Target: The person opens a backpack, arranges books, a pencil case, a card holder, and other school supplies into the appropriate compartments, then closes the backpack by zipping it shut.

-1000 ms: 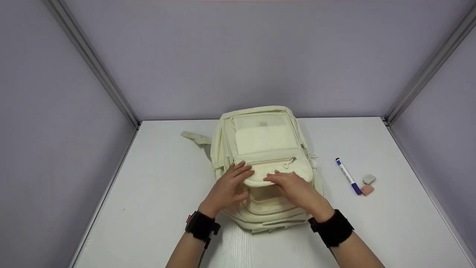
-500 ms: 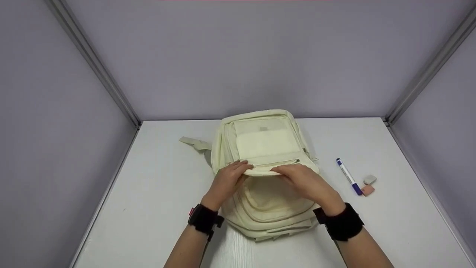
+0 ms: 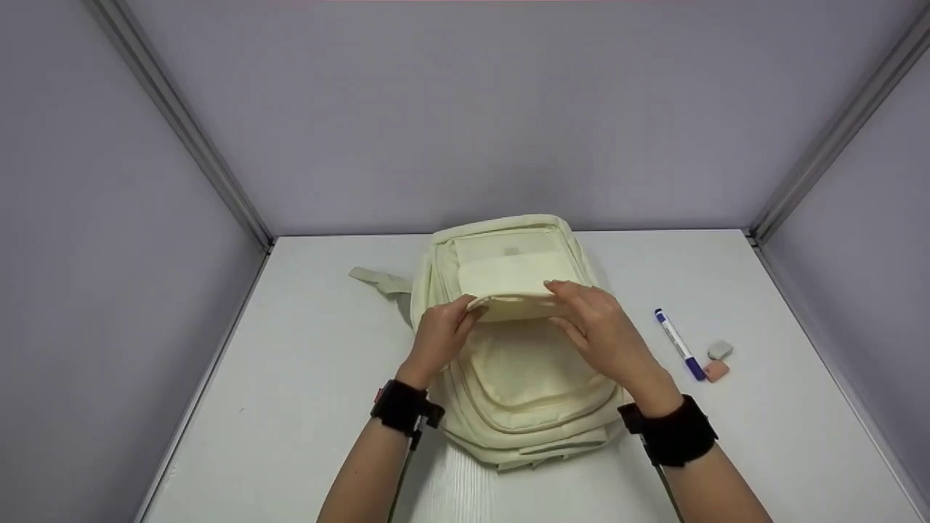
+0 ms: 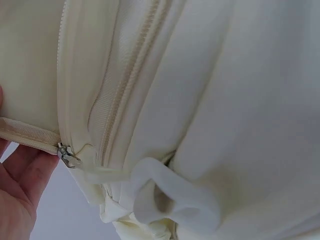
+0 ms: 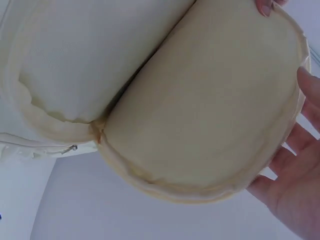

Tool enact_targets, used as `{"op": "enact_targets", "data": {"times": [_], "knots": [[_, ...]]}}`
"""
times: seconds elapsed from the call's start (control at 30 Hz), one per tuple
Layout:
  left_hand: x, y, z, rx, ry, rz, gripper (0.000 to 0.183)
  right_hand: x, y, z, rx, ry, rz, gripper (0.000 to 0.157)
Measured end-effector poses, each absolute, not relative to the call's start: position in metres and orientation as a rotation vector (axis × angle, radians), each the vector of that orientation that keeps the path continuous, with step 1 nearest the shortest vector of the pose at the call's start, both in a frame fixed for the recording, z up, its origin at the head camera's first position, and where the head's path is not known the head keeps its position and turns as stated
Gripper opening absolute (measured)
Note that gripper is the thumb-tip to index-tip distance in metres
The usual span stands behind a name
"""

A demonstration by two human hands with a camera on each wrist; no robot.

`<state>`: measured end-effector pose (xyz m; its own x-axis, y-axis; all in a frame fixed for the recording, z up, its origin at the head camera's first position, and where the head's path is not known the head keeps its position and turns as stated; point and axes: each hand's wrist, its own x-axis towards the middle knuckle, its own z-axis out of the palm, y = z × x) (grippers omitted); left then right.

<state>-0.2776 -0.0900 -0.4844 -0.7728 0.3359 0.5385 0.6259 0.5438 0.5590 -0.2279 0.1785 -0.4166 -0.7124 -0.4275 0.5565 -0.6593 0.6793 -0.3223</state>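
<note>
A cream backpack lies on the table, its front pocket unzipped. The pocket's rounded front flap is lifted and folded back, and the pocket's inside shows. My left hand pinches the flap's left edge between thumb and fingers. At the flap's right edge, my right hand holds it with the fingers behind and the thumb on the inner side. In the left wrist view, a metal zipper pull sits beside the left fingertips. The right wrist view shows the flap's smooth inner lining.
Right of the backpack lie a blue-capped marker, a grey eraser-like block and a pink one. A grey strap sticks out at the backpack's left. Grey panels surround the white table.
Both hands have taken hold of the pocket's flap and lifted it up and back. The pocket gapes wider. The marker and the two blocks stay put.
</note>
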Motion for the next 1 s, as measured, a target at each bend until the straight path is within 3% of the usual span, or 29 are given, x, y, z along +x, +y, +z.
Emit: {"op": "enact_targets", "data": {"times": [0.2, 0.3, 0.57, 0.8, 1.0], "knots": [[-0.282, -0.089, -0.481, -0.694, -2.449, -1.168, 0.019, -0.231, 0.193, -0.420, 0.693, -2.386, 0.747, 0.066], [-0.282, -0.088, -0.480, -0.677, -2.461, -1.140, 0.017, -0.235, 0.207, -0.426, 0.611, -2.357, 0.806, 0.066], [-0.283, -0.087, -0.477, -0.574, -2.512, -1.213, 0.022, -0.238, 0.263, -0.463, 0.151, -2.694, 0.941, 0.055], [-0.285, -0.087, -0.477, -0.458, -2.536, -1.340, 0.025, -0.226, 0.300, -0.508, -0.298, -3.005, 0.624, 0.049], [-0.285, -0.085, -0.477, -0.383, -2.558, -1.295, 0.029, -0.218, 0.321, -0.523, -0.521, -3.095, 0.552, 0.028]]}}
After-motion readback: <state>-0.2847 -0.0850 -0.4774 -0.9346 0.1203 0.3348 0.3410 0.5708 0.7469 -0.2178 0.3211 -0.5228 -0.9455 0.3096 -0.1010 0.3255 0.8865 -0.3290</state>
